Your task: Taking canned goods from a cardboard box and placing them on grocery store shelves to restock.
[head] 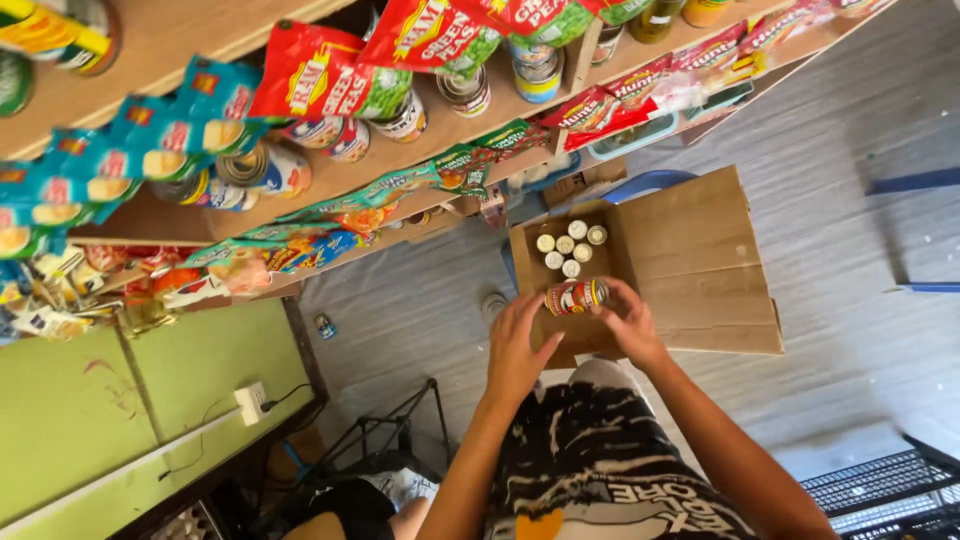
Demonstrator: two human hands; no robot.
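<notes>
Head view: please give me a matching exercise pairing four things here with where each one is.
Things:
1. red-labelled can
2. white-lidded jars
3. white wall socket
4. red snack packets

Places:
A. hanging along the wooden shelf edge
B. held sideways between both hands
C. on the green wall
D. standing in the brown cardboard box

Pairs: 1-B, 2-D, 3-C, 4-A. The left hand and right hand grip the can.

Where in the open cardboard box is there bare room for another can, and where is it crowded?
Inside the cardboard box, the bare floor lies between the upright cans and the can both hands hold, left hand, right hand. The far corner is crowded; the flap is bare.
</notes>
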